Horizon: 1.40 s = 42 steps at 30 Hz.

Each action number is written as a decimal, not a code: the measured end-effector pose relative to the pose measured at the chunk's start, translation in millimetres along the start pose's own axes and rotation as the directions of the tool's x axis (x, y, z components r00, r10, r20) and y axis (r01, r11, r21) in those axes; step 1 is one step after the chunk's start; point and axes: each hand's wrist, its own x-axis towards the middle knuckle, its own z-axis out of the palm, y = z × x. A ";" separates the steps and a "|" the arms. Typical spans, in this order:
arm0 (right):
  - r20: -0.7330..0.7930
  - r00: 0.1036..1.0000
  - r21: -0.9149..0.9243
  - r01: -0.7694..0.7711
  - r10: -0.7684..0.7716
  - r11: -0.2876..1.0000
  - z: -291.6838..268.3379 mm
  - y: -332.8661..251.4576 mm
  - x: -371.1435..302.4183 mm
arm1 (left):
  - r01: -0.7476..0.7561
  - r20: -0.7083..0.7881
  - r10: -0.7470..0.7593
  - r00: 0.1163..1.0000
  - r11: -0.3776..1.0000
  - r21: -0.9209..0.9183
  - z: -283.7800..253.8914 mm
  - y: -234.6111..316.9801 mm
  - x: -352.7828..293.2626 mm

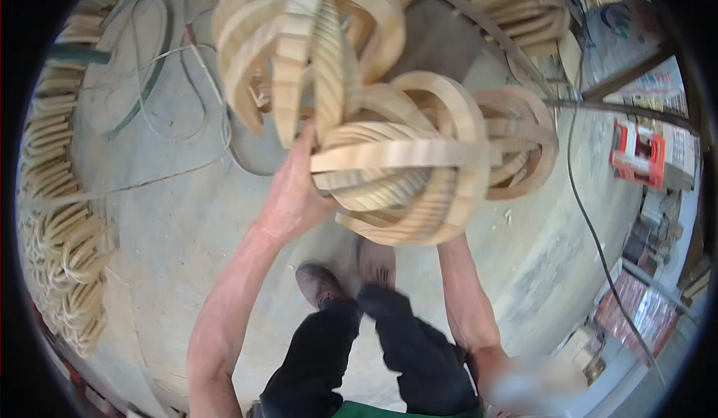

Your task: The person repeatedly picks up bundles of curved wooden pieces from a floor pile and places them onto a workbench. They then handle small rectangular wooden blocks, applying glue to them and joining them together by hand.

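Observation:
In front of me is a bundle of curved, pale wooden pieces [404, 152], nested together and blurred at the edges. My left hand [293, 197] is closed against the left side of this bundle, its fingertips partly hidden by the wood. From the lower right my right forearm [467, 291] reaches up beneath it, and the bundle covers my right hand. Another cluster of curved wooden pieces [299, 44] lies just beyond, close to my left fingers. A third cluster [523, 141] shows at the right, partly behind the held one.
Stacked curved wooden pieces [52, 141] line the left side, with more [508, 7] at the back. A pale hose [202, 59] loops over the concrete floor [187, 216]. A dark cable [580, 201] runs down the right, near a red-orange crate [637, 152].

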 end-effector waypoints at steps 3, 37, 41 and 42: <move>-0.033 0.999 0.019 0.022 -0.022 1.000 -2.0 2.7 11.2 | -0.180 -0.004 0.182 0.983 0.975 0.131 -0.8 2.7 11.2; -0.135 0.991 0.707 0.083 0.019 0.702 98.9 -24.8 173.3 | -0.455 0.020 0.456 0.890 0.884 0.111 -38.8 -70.6 193.3; -0.106 0.993 0.713 0.034 0.059 0.701 95.3 -21.6 175.1 | -0.452 0.116 0.441 0.890 0.887 0.090 -46.2 -74.0 207.7; -0.108 0.992 0.711 0.034 0.062 0.703 95.3 -18.9 177.2 | -0.458 0.134 0.445 0.885 0.885 0.083 -46.8 -74.1 209.5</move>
